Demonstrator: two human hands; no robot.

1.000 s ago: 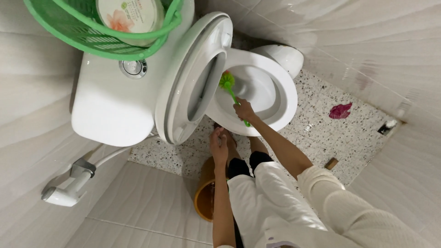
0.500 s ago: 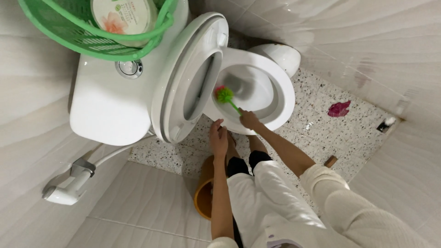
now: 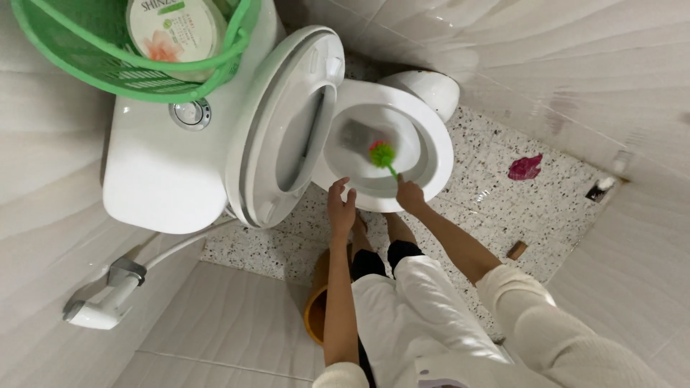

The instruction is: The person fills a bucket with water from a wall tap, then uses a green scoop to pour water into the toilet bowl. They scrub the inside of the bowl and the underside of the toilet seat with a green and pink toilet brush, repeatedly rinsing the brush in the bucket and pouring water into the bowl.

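Observation:
My right hand [image 3: 410, 194] grips the green handle of a toilet brush [image 3: 382, 154], whose green and pink head sits inside the white toilet bowl [image 3: 438, 154]. My left hand [image 3: 341, 205] hovers with fingers apart at the bowl's near rim, holding nothing. The seat and lid [image 3: 284, 126] stand raised against the white cistern [image 3: 165, 165].
A green basket [image 3: 86, 68] holding a round container sits on the cistern. A bidet sprayer [image 3: 100, 305] hangs on the tiled wall at the left. An orange bucket [image 3: 316, 302] stands by my legs. A pink scrap [image 3: 525, 167] and a small brown block [image 3: 516, 250] lie on the speckled floor.
The brush head has moved from the bowl's left rim to the middle of the bowl. My right hand followed it; my left hand stayed near the rim.

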